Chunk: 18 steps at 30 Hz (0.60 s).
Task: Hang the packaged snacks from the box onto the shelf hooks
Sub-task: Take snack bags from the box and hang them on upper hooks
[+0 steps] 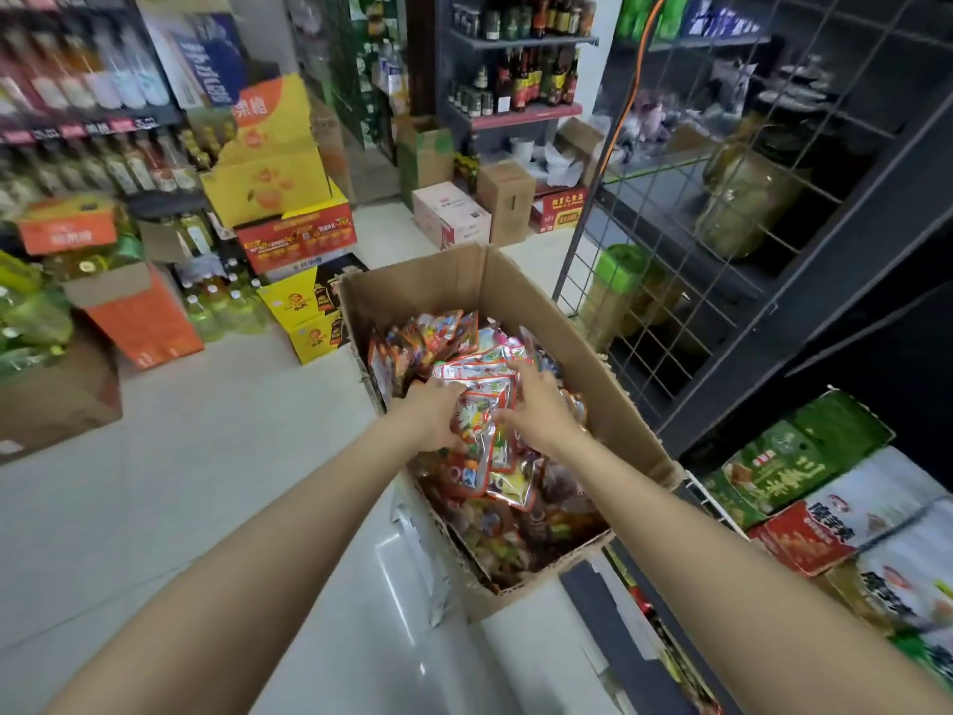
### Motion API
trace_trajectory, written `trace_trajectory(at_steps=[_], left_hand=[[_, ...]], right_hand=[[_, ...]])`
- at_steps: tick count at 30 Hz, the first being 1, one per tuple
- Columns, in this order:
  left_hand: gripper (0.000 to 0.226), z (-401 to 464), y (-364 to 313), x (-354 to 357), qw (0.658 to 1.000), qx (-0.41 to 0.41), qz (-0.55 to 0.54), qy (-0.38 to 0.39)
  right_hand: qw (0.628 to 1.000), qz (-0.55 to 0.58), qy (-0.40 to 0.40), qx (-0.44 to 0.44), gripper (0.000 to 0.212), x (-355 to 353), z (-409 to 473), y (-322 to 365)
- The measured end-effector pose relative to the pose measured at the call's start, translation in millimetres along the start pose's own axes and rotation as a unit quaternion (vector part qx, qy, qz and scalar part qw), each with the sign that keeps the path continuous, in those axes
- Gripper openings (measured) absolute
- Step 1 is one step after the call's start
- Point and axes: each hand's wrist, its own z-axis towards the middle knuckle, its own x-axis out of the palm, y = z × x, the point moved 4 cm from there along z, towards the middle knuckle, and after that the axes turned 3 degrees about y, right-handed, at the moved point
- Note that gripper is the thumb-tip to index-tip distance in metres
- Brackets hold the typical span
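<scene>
Cardboard box (593,363) open on pale floor, flaps up, taken as landmark throughout; filled nearly to mid-wall with packaged snacks (448,343); topmost bundle of snack packets (490,405) lying flat near box centre, long axis running roughly from near wall toward far wall, tilted slightly leftward at far end.

Left hand (436,415) inside box, pressed against left edge of bundle, fingers curled around that edge, apparently gripping; thumb side hidden, so depth of hold unclear. Right hand (536,410) inside box on right edge of same bundle, fingers spread and half open, resting on top packet, index reaching toward far end; closed grip not evident. Both hands about equally near, bundle lying directly between them, touching both.

Box walls standing above snack level on all sides; right wall close beside right wrist; near wall under both forearms; straight-up lift looks least obstructed.

Wire grid panel (670,209) just right of and beyond box, rising above it; no hooks discernible on grid, too blurred to tell. Dark shelf frame (825,301) right of box. Open floor left of box; stacked cartons (299,234) well beyond left-far corner.

Judgement: gathering stage, nothing hung yet; next move likely upward, then rightward toward grid.
</scene>
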Motion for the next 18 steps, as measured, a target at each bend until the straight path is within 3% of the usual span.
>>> trace_trajectory(at_steps=[4, 7, 9, 11, 15, 18], left_hand=[[0.090, 4, 4, -2, 0.998, -0.018, 0.011, -0.065], [0.087, 8, 7, -4, 0.994, -0.023, -0.063, -0.088], [0.087, 9, 9, -9, 0.988, -0.022, -0.109, -0.107], [0.087, 7, 9, -16, 0.979, -0.003, -0.145, -0.143], [0.099, 5, 11, -23, 0.931, -0.017, -0.279, -0.236], [0.095, 10, 13, -18, 0.866, -0.036, -0.461, -0.191]], right_hand=[[0.997, 0.027, -0.008, 0.065, 0.078, 8, 14, -11], [0.996, 0.056, 0.002, 0.069, 0.028, 12, 16, -16], [0.993, 0.103, 0.004, 0.060, 0.037, 10, 16, -17], [0.987, 0.153, -0.003, 0.054, 0.032, 3, 15, -19], [0.937, 0.345, -0.023, 0.051, 0.006, -10, 7, -13], [0.874, 0.477, -0.072, 0.052, 0.014, -23, 2, -7]])
